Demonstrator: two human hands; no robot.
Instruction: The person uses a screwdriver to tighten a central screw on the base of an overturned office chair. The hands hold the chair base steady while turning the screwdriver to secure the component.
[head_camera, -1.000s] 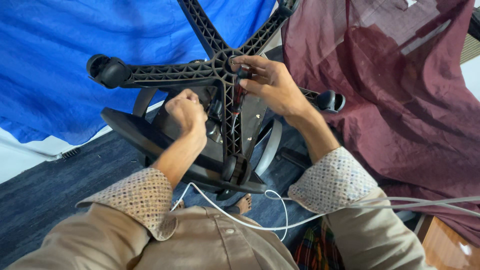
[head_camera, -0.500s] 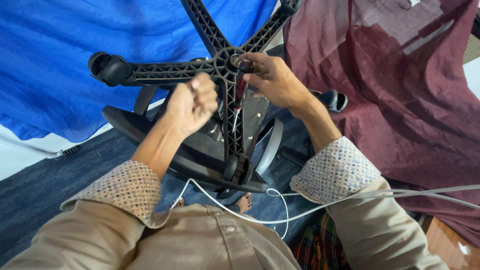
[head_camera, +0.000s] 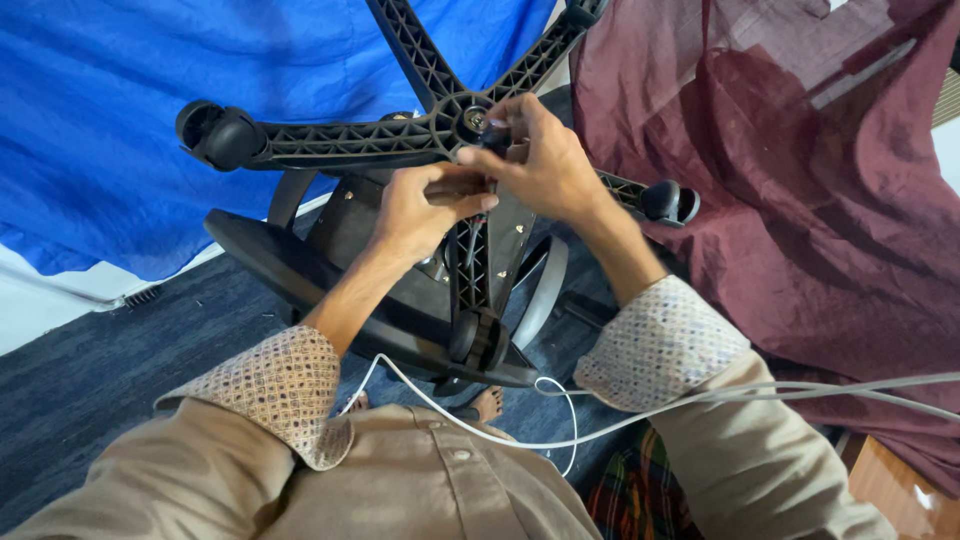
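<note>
A black office chair lies upturned, its star base facing me and the seat beneath. My right hand reaches over the central hub and pinches a small dark part there. Just below the hub, my left hand is curled into a fist, its thumb against my right thumb. A thin grey shaft shows under the fist, which seems to grip a slim tool. The palms hide the rest.
Casters sit at the ends of the base legs: left, right and near me. Blue cloth hangs on the left, maroon cloth on the right. A white cable crosses my lap above a bare foot and dark carpet.
My left fist has risen from beside the seat up to the hub and now meets my right hand. The right hand has stayed at the hub.
</note>
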